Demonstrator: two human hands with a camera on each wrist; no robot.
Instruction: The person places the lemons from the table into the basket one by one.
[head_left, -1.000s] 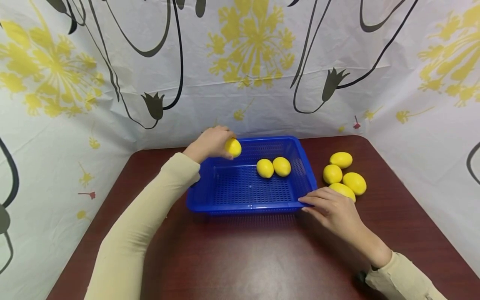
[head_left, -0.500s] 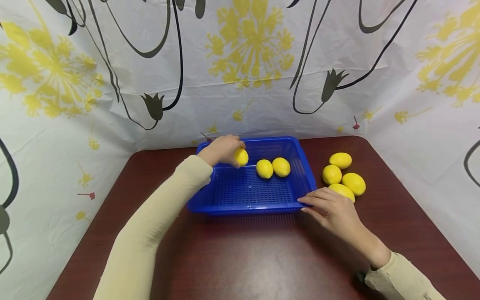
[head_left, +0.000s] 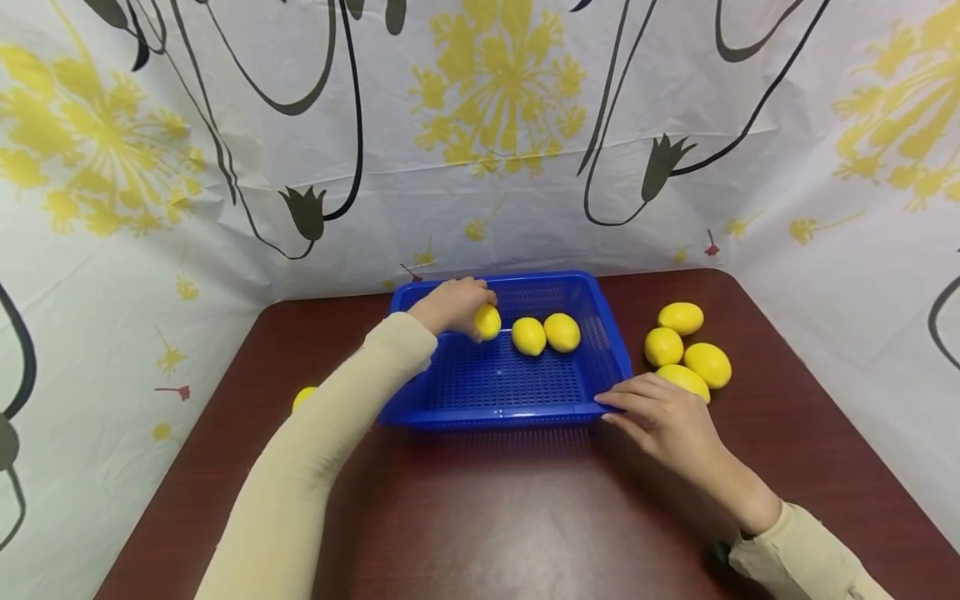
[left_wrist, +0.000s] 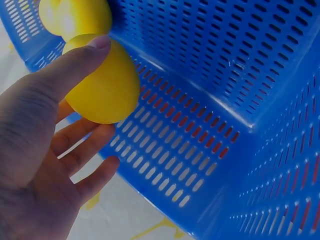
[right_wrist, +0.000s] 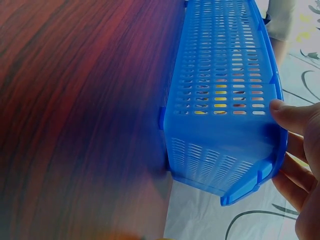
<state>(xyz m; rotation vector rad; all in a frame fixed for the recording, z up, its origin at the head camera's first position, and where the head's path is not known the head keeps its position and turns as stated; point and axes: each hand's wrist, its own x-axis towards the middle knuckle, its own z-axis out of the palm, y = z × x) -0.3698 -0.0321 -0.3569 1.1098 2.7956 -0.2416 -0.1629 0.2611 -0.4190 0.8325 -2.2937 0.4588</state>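
1. Yellow lemon sits in the left hand, whose grip is closed around it: in the left wrist view the thumb lies over the top and the fingers curl beneath.
2. A second ago that lemon was up by the far left corner of the blue basket, above the rim; now it is lower and further in, close to the perforated floor and just beside the two lemons already lying inside. I judge it is close to being set down as the third of a row.
3. The left arm reaches across the near left corner of the basket, beige sleeve stretched out, wrist bent down into the basket.
4. The right hand has not moved: its grip is loose, fingers nearly straight, tips resting on the basket's near right corner, thumb on the outer wall in the right wrist view, steadying it.
5. Just beyond that hand four lemons cluster on the dark wooden table, apart from the basket.
6. With the left arm shifted, another lemon now shows at the table's left edge.
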